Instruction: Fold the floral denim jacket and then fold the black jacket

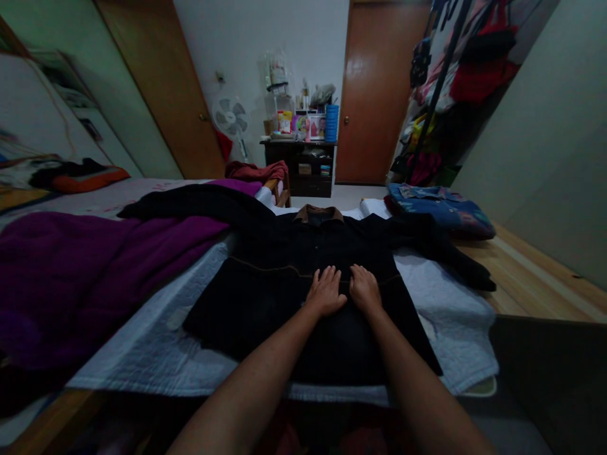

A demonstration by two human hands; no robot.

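Observation:
A black long-sleeved jacket [265, 297] with a brown collar [303, 213] and a thin brown seam lies front up, spread over a white quilted cover. My left hand [326, 294] rests on the middle of the jacket, palm down with fingers apart. Just to its right, my right hand [365, 291] also lies on the fabric at the seam line, its fingers close together and slightly bent. Both hands touch the jacket, and a narrow gap separates them. One sleeve stretches left over a purple blanket [104, 265]; the other reaches right.
The white quilted cover [142, 354] shows around the jacket. At the right, a folded blue patterned garment [441, 208] sits beside a wooden surface [535, 272]. Behind stand a dark cabinet [310, 183], a white fan [231, 118] and a brown door [370, 95]. Bags hang at the right.

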